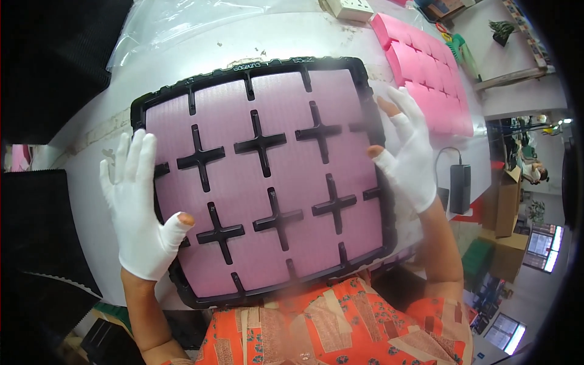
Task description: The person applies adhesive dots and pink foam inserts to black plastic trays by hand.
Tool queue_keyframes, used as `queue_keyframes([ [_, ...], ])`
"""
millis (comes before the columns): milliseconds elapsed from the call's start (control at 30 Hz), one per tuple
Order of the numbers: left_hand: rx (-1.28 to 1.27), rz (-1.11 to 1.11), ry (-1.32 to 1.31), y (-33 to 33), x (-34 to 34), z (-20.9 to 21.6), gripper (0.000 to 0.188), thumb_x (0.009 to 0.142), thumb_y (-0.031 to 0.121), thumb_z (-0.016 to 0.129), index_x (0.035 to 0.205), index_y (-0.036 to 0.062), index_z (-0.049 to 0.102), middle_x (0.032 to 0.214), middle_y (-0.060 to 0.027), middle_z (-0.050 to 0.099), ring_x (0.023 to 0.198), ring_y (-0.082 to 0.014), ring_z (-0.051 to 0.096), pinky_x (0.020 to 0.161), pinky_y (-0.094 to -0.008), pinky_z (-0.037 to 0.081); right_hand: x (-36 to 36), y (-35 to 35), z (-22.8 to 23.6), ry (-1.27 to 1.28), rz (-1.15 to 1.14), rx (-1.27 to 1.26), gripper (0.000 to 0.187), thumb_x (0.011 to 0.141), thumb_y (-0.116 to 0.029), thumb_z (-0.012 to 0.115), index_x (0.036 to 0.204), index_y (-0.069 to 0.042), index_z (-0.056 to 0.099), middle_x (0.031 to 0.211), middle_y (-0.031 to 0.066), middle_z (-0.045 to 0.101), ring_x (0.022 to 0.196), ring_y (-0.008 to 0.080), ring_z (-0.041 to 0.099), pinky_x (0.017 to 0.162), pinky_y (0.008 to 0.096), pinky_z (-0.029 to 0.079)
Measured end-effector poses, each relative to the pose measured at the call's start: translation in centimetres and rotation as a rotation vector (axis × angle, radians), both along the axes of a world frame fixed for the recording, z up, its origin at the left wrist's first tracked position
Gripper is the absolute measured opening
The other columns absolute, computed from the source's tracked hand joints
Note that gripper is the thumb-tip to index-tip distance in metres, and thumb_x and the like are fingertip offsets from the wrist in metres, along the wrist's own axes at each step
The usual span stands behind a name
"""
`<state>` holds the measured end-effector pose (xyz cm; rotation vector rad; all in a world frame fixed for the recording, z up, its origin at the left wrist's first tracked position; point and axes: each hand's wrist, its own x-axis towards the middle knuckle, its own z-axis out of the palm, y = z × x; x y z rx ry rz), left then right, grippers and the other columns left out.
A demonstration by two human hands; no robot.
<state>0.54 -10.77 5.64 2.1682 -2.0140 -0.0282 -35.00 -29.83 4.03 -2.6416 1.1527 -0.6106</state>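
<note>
A black plastic tray [280, 66] lies on the white table in front of me. A pinkish-purple foam sheet [238, 188] fills it, with several black cross-shaped ribs [260, 143] showing through. At the tray's left edge is my left hand [141, 219] in a white glove, fingers stretched out beside the rim and the bare thumb tip over the edge. My right hand [406, 155], also gloved with bare thumb and index tips, is at the right rim. Its fingers are extended, and the thumb reaches over the tray's edge. Whether either hand presses on the tray, I cannot tell.
Bright pink foam pieces [426, 79] lie at the back right of the table [91, 213]. Clear plastic sheeting [164, 30] and a white socket box [350, 8] are at the back. A black adapter-like box [460, 188] is on the right, black sheets [36, 213] on the left.
</note>
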Motion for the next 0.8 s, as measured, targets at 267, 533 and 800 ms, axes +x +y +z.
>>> queue_keyframes([
  [267, -0.243, 0.196, 0.214, 0.6, 0.9, -1.9, 0.096, 0.097, 0.078, 0.03, 0.15, -0.0007, 0.046, 0.155, -0.0212, 0.045, 0.15, -0.0378, 0.034, 0.123, -0.0513, 0.02, 0.2, 0.1, 0.0, -0.19, 0.038, 0.062, 0.034, 0.07, -0.01, 0.086, 0.1, -0.002, 0.07, 0.145, 0.0207, 0.052, 0.14, 0.0398, 0.044, 0.115, 0.0487, 0.037],
  [533, -0.32, 0.335, 0.277, 1.6, 1.0, -2.1, 0.093, 0.099, 0.076, 0.027, 0.143, -0.0019, 0.054, 0.15, -0.0241, 0.049, 0.146, -0.0385, 0.04, 0.121, -0.0507, 0.026, 1.5, 0.9, 1.3, -0.091, 0.154, 0.131, 0.034, 0.063, -0.017, 0.089, 0.085, -0.006, 0.066, 0.145, 0.0191, 0.053, 0.143, 0.0474, 0.037, 0.116, 0.0579, 0.031],
  [800, -0.191, 0.278, 0.25, 1.2, 0.2, -1.2, 0.103, 0.095, 0.082, 0.026, 0.143, -0.0059, 0.053, 0.149, -0.0259, 0.051, 0.145, -0.0425, 0.04, 0.122, -0.0569, 0.019, 0.8, -0.3, 1.1, 0.194, 0.207, -0.034, 0.067, 0.093, -0.071, 0.054, 0.116, -0.009, 0.068, 0.149, 0.0206, 0.047, 0.145, 0.0488, 0.034, 0.117, 0.0621, 0.026],
])
